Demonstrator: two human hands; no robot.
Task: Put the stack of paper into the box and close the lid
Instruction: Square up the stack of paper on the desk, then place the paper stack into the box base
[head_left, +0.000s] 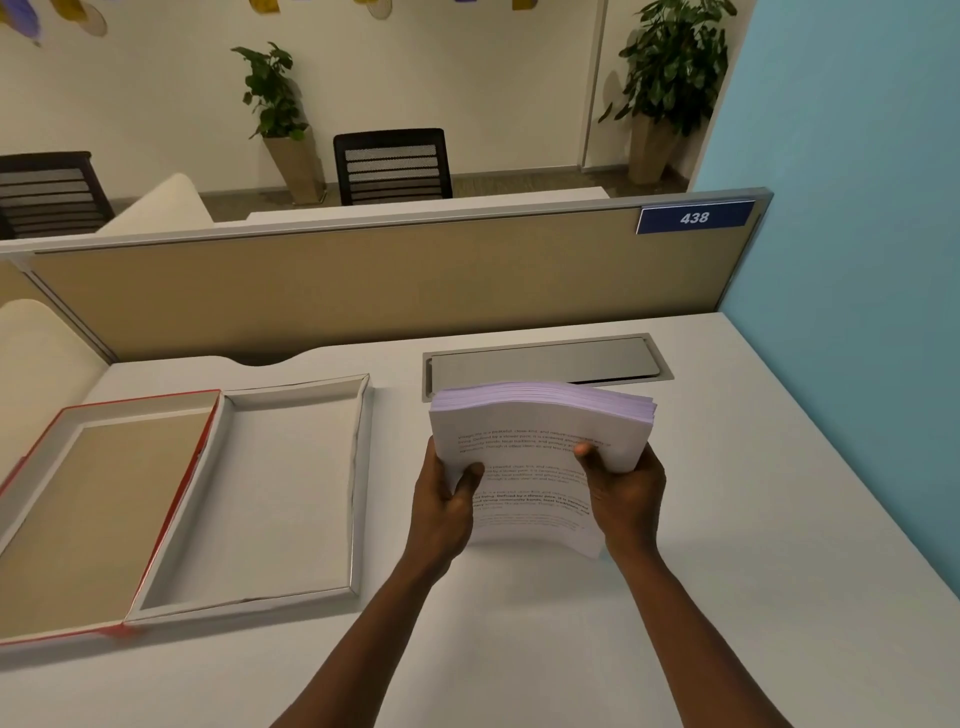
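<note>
Both hands are clamped on the stack of paper (540, 431), which is held up off the desk (727, 519) with its printed top sheet facing the camera. The left hand (447, 499) grips the stack's nine o'clock edge, thumb pressed across the text; the right hand (623, 488) grips the three o'clock edge, thumb likewise on the front sheet. The stack bows slightly, its upper edge fanned so the sheet ends show as a thick band.

Just past the stack at twelve o'clock, a grey metal cable hatch (545, 361) is set flush into the desk, its lid down.

At nine o'clock from the hands, well apart from the paper, the box (358, 467) lies open and flat on the desk. Its white tray holds nothing; only the bare floor and low walls show. Hinged along the tray's nine o'clock side, the lid (78, 519) is folded fully back, red-edged with a tan inner face, and also empty.

Behind the desk at twelve o'clock runs a tan partition (337, 286) bearing a blue plate (695, 217) reading 438 toward two o'clock.
</note>
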